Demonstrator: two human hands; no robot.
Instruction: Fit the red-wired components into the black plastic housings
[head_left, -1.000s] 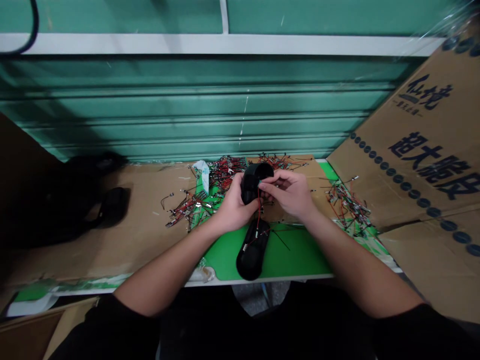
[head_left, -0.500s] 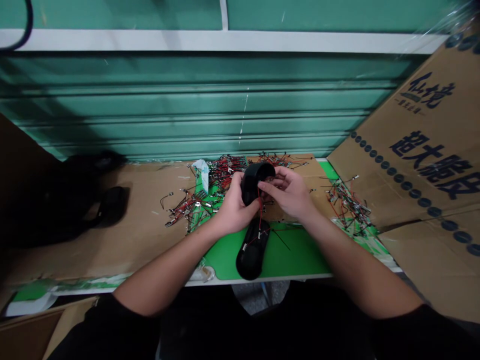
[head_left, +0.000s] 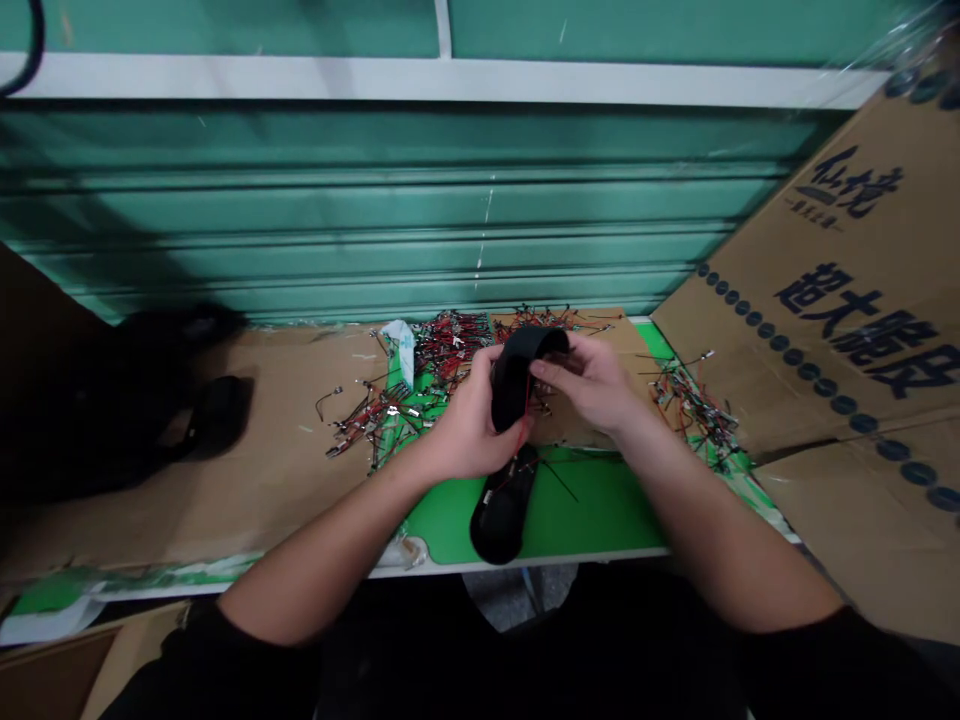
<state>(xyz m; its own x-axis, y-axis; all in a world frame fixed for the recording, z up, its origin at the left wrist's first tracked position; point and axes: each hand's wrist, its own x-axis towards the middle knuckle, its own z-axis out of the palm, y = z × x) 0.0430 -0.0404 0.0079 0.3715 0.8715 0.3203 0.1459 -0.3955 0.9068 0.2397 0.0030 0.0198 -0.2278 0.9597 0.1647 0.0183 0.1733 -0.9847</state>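
Observation:
In the head view, my left hand (head_left: 480, 425) is closed around a black curved plastic shell (head_left: 512, 375), its thumb near the lower end. My right hand (head_left: 589, 385) grips the shell's far right end, with the thumb at the inner side and the other fingers partly hidden behind. A thin red wire (head_left: 528, 398) runs from the shell's hollow down past my left thumb. Below, a second black shell (head_left: 499, 525) lies hollow side up on the green mat (head_left: 592, 500), with small wire connectors in it.
Red and black wire leads form a pile (head_left: 454, 345) at the back, with a looser bunch (head_left: 375, 415) on the left and another (head_left: 694, 410) on the right. A large cardboard box (head_left: 847, 330) stands at the right. Dark items (head_left: 217, 410) lie on the left cardboard.
Both hands have turned the held shell slightly, so its far end now points more to the right. The right hand has shifted a little right with it. The lower shell stays put.

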